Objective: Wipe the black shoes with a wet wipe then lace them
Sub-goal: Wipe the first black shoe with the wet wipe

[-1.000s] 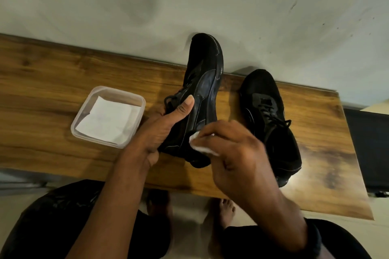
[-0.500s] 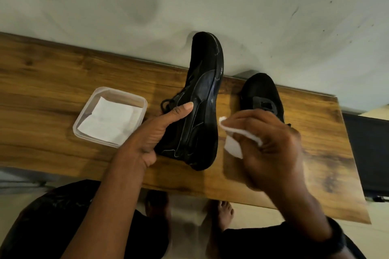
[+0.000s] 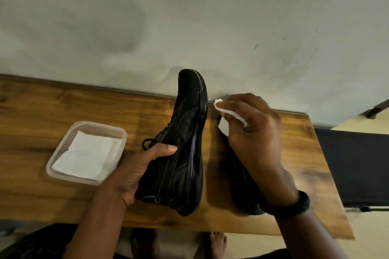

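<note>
My left hand (image 3: 145,166) grips 1 black shoe (image 3: 185,153) at its near half. The thumb lies across the side facing me, and the other fingers are hidden behind the shoe. The shoe is tipped onto its side, its toe pointing far toward the wall (image 3: 189,17) and its heel close to the near edge of the wooden table (image 3: 63,202). A loop of lace (image 3: 147,143) shows just left of my thumb.

My right hand (image 3: 254,132) is curled round a white wet wipe (image 3: 229,111), pinching it in the fingers. It sits just right of the held shoe's far half, and I cannot tell whether the wipe touches the shoe.

The 2nd black shoe (image 3: 246,191) lies flat on the table beneath my right hand and forearm, mostly hidden. A clear plastic container (image 3: 63,176) holding folded white wipes (image 3: 86,155) sits to the left. A black band (image 3: 294,204) circles my right wrist.
</note>
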